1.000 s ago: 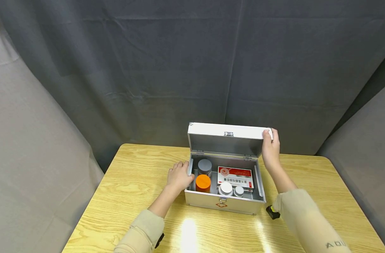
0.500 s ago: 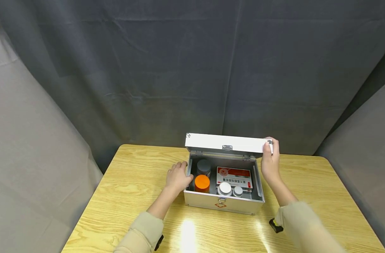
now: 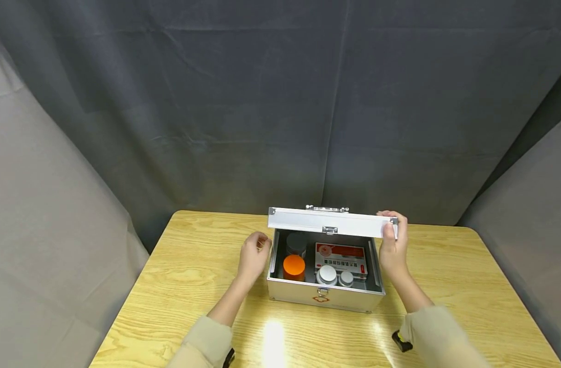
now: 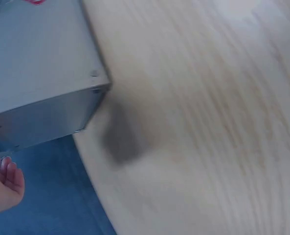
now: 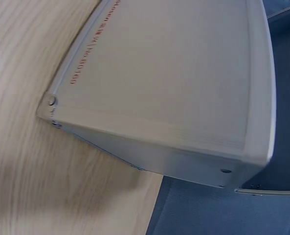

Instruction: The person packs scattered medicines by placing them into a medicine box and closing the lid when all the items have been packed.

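A silver medicine case (image 3: 303, 294) with a red emblem on its front stands on the table, its lid (image 3: 298, 219) partly lowered over it. My right hand (image 3: 393, 250) grips the lid's right end, thumb on the front face and fingers behind. Beside the case's left wall is my left hand (image 3: 254, 255), its fingers loosely curled and holding nothing. The left wrist view shows that hand (image 4: 5, 186) close by the case (image 4: 42, 54). Inside the case are an orange-capped bottle (image 3: 294, 266), a dark-capped jar (image 3: 296, 243), two white-capped bottles (image 3: 327, 274) and a red-and-white medicine box (image 3: 341, 257).
The wooden table (image 3: 206, 250) has its back edge just behind the case. A dark grey curtain (image 3: 243, 128) hangs behind, with lighter cloth (image 3: 45, 230) at the sides. A latch (image 3: 330, 230) is on the lid's front.
My right hand has swung the lid downward and forward, bringing its carrying handle into view. My left hand has come off the case's left rim and its fingers have curled.
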The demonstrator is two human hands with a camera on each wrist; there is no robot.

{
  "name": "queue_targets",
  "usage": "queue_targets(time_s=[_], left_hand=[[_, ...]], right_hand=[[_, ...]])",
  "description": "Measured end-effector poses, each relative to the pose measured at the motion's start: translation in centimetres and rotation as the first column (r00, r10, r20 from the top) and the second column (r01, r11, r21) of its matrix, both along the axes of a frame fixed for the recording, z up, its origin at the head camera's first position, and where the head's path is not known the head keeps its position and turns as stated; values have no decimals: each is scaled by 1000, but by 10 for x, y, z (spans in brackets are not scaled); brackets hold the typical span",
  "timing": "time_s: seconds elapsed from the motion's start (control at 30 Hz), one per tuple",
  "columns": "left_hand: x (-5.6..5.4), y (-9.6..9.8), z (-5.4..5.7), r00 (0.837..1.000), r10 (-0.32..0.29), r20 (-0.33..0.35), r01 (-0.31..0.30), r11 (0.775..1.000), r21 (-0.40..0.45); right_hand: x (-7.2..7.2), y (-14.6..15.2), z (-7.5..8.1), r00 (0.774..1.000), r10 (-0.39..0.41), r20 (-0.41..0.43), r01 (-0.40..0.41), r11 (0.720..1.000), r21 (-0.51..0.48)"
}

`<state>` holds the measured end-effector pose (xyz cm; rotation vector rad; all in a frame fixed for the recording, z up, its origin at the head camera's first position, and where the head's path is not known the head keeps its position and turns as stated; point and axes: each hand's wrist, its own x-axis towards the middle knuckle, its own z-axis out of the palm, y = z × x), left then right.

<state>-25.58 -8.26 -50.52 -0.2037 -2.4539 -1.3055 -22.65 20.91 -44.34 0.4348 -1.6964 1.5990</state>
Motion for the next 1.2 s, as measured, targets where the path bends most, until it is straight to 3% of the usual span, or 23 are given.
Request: queue_targets(time_s=[0.07,0.17,0.27,0.37,0.47,0.63,0.97,1.2], left_hand=[[2,-1,10,999,9,31,-13,991,137],[5,-3,28,986,-31,164,-22,948,317],[7,-5,42,941,-149,304,-17,877,481],[10,-5,53,886,-257,386,-20,811,585],[14,-4,61,850,-310,425,-26,782,622],[19,-2,70,824,-330,461,-52,767,640],[24,-4,72,807,-387,446,-25,732,681],[29,-8,68,786,-415,458,1,741,671]], right_hand=[[1,1,-3,1000,-5,-12,6,1000,17],[3,2,-5,999,-8,-41,10,999,37],[4,3,-8,996,-16,-87,21,998,60],[5,4,-12,991,-28,-130,39,996,82],[6,5,-15,987,-39,-158,56,993,107],[8,7,-21,983,-52,-177,79,986,149],[17,9,-35,965,-87,-246,133,975,177],[35,10,-43,975,-127,-184,175,947,271]])
